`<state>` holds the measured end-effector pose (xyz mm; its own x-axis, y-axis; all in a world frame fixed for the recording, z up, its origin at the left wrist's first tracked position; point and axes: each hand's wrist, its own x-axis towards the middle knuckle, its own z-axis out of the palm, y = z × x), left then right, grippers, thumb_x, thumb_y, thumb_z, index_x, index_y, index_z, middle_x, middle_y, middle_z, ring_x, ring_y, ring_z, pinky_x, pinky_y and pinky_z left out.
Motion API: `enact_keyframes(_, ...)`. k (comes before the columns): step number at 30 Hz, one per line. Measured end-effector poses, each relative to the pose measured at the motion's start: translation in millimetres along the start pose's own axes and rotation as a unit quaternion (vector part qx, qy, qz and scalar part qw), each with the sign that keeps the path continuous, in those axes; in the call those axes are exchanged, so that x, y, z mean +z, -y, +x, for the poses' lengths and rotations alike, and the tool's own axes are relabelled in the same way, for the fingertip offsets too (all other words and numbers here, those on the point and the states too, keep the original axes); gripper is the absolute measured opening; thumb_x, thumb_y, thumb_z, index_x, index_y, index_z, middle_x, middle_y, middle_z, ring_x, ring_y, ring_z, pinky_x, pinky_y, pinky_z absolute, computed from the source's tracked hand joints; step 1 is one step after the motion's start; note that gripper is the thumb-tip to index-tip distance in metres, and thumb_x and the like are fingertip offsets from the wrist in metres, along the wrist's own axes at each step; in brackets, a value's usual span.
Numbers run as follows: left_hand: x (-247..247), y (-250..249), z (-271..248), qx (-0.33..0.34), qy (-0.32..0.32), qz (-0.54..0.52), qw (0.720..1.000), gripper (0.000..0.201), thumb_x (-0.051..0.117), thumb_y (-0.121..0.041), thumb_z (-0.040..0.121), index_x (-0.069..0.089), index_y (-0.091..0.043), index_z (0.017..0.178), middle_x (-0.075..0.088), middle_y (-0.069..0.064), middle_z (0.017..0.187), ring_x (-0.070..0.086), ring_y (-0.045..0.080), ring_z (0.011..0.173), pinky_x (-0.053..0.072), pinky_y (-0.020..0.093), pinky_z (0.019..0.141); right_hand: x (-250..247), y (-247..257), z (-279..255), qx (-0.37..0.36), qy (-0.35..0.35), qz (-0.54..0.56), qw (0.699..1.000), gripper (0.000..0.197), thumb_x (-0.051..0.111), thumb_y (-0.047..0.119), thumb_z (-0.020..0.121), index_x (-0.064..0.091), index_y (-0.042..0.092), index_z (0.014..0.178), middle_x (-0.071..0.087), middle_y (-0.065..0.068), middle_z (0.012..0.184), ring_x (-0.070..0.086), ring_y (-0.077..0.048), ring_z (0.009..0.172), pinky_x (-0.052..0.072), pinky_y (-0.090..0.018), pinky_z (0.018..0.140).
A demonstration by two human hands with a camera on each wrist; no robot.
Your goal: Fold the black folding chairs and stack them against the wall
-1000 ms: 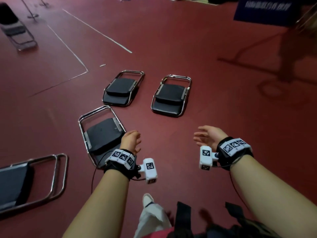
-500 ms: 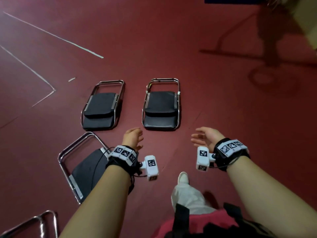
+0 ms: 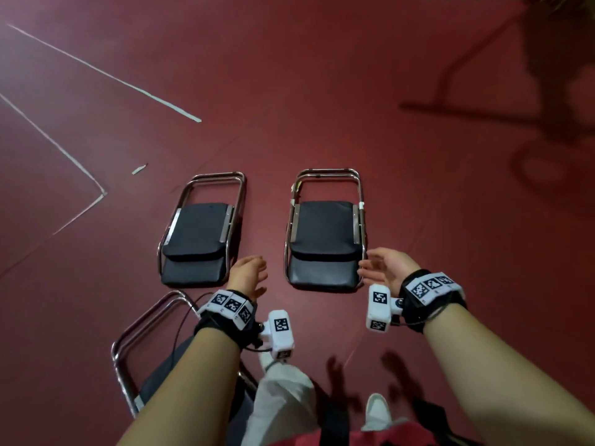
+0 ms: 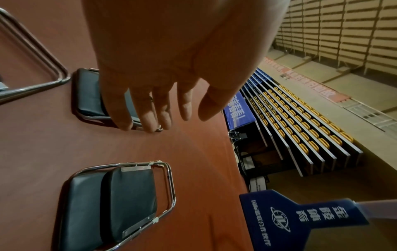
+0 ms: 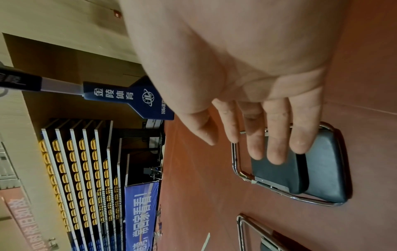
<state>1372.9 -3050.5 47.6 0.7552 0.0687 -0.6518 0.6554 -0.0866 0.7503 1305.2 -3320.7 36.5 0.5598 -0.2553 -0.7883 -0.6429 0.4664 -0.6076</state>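
Both hands, left [image 3: 248,276] and right [image 3: 384,267] (grip loose, empty), above folded chairs [image 3: 325,239].

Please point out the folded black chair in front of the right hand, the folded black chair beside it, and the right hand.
Right folded black chair [image 3: 325,233]: head view, seat cushion.
Left folded black chair [image 3: 198,230]: head view, seat cushion.
Right hand [image 3: 388,267]: head view, palm.

both bare forearms reach forward, wrists strapped. left hand [image 3: 248,274] hangs loose, fingers relaxed. right hand [image 3: 388,264] spreads palm inward, holding nothing.
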Motion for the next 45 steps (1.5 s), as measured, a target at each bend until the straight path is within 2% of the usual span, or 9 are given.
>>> enact_keyframes(8,-12,-122,147,0.012,0.089,0.082,0.993,0.012,0.053,-0.016,0.099,0.059,-0.018,0.108,0.063,0.002,0.098,0.060,0.024,0.101,0.044,0.043,0.096,87,68,69,-0.006,-0.083,0.102,0.991,0.009,0.049,0.017,0.099,0.054,0.011,0.094,0.062,-0.011,0.086,0.063,-0.027,0.076,0.051,-0.038,0.069)
enact_keyframes(15,13,-204,210,0.026,0.147,0.148,0.978,0.011,0.051,-0.010,0.098,0.059,-0.018,0.101,0.058,0.000,0.084,0.055,0.018,0.081,0.042,0.039,0.088,128,103,96,-0.004,-0.120,0.172,0.978,0.009,0.052,0.018,0.098,0.056,0.012,0.092,0.063,-0.009,0.084,0.064,-0.026,0.075,0.051,-0.037,0.067)
enact_keyframes(18,35,-225,227,0.018,0.170,0.153,0.973,0.010,0.051,-0.011,0.098,0.058,-0.019,0.098,0.062,-0.001,0.081,0.058,0.015,0.077,0.042,0.037,0.085,130,115,113,-0.003,-0.144,0.189,0.971,0.009,0.052,0.019,0.098,0.056,0.012,0.092,0.065,-0.010,0.084,0.068,-0.023,0.064,0.051,-0.037,0.065)
enact_keyframes(23,53,-248,255,0.017,0.174,0.173,0.969,0.011,0.054,-0.013,0.098,0.056,-0.016,0.108,0.062,-0.002,0.082,0.058,0.015,0.076,0.042,0.037,0.085,133,139,139,0.002,-0.154,0.210,0.965,0.010,0.050,0.018,0.099,0.055,0.011,0.094,0.064,-0.011,0.086,0.064,-0.027,0.076,0.051,-0.037,0.067)
enact_keyframes(30,67,-268,306,-0.001,0.211,0.211,0.954,0.008,0.053,-0.013,0.098,0.057,-0.018,0.094,0.058,0.000,0.083,0.055,0.017,0.075,0.044,0.032,0.075,154,153,158,0.011,-0.180,0.255,0.950,0.009,0.050,0.018,0.099,0.055,0.012,0.098,0.064,-0.011,0.087,0.064,-0.028,0.078,0.049,-0.038,0.065)
enact_keyframes(34,78,-287,340,0.001,0.267,0.253,0.930,0.006,0.053,-0.012,0.096,0.055,-0.018,0.095,0.053,-0.001,0.074,0.052,0.015,0.067,0.040,0.029,0.069,170,158,163,-0.009,-0.234,0.289,0.928,0.018,0.051,0.018,0.099,0.052,0.012,0.116,0.066,-0.012,0.092,0.066,-0.028,0.080,0.050,-0.039,0.064)
enact_keyframes(39,89,-310,379,0.011,0.326,0.316,0.891,0.007,0.054,-0.013,0.096,0.056,-0.019,0.093,0.056,0.000,0.076,0.053,0.016,0.066,0.043,0.030,0.070,211,142,157,-0.025,-0.301,0.357,0.884,0.022,0.052,0.019,0.099,0.052,0.012,0.119,0.068,-0.012,0.090,0.067,-0.028,0.081,0.053,-0.039,0.066)
enact_keyframes(42,90,-304,384,0.014,0.350,0.358,0.865,0.005,0.055,-0.015,0.096,0.058,-0.018,0.097,0.060,0.003,0.085,0.059,0.017,0.075,0.045,0.031,0.070,234,124,153,-0.021,-0.322,0.383,0.865,0.019,0.050,0.020,0.100,0.053,0.010,0.116,0.066,-0.011,0.089,0.066,-0.027,0.079,0.054,-0.040,0.071)
enact_keyframes(45,90,-285,378,0.011,0.377,0.386,0.842,0.006,0.055,-0.016,0.097,0.061,-0.015,0.095,0.063,0.007,0.095,0.062,0.023,0.089,0.048,0.038,0.082,246,98,145,-0.019,-0.324,0.419,0.848,0.018,0.047,0.023,0.102,0.053,0.011,0.114,0.066,-0.011,0.095,0.066,-0.029,0.085,0.052,-0.037,0.071)
